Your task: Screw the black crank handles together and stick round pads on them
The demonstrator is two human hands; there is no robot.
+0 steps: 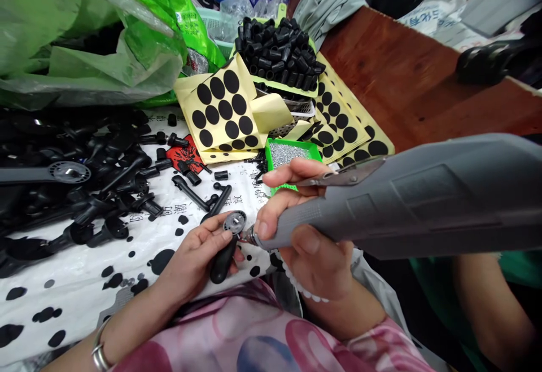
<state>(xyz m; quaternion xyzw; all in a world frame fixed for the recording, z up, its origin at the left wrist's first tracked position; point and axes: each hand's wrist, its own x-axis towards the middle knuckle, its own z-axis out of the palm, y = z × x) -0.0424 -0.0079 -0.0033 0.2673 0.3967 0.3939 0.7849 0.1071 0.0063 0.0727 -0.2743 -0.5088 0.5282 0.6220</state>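
Observation:
My left hand is closed around a black plastic handle with a round grey end. A slot and small holes show in that round face. My right hand grips a grey electric screwdriver along its body, fingers lying by its metal lever. The driver's tip is right beside the round end; whether they touch I cannot tell. Just past my right fingers, a green tray holds many small silvery screws. Two loose black crank-shaped parts lie beyond my left hand.
Black plastic parts are heaped at the left. Sheets of black round stickers lean behind, near a container piled with black sleeves. Green plastic bags stand back left, a reddish wooden board right. Another person's arm is at lower right.

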